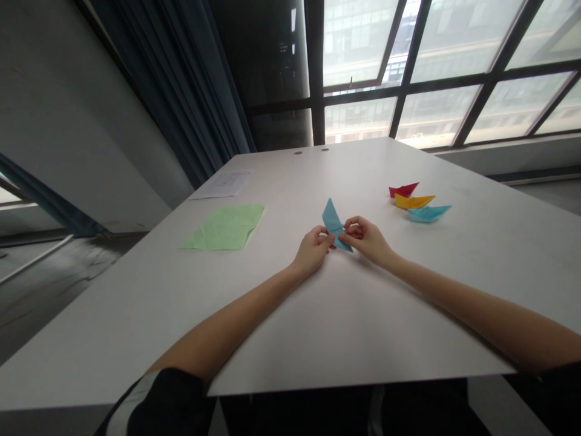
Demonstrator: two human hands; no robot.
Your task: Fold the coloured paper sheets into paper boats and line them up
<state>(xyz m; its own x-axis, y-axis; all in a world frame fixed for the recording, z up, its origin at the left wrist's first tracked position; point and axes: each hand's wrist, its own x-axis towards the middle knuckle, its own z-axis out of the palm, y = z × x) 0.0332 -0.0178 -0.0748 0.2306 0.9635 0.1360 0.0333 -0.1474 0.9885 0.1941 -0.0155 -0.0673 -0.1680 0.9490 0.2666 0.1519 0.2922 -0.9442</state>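
A folded light-blue paper (332, 219) is held just above the white table, near its middle, with one pointed end up and the other pointing down to the right. My left hand (313, 249) pinches its lower left edge between thumb and fingers. From the right, my right hand (367, 239) grips the same paper, its thumb on the lower part and its fingers curled behind the right edge. The fingertips behind the paper are partly hidden.
On the white table (281, 339), green paper (224, 227) lies at left, with a printed white sheet (222, 185) behind it. Red (403, 190), yellow (414, 201) and blue (429, 214) folded paper boats sit close together at right. Windows and a curtain stand beyond.
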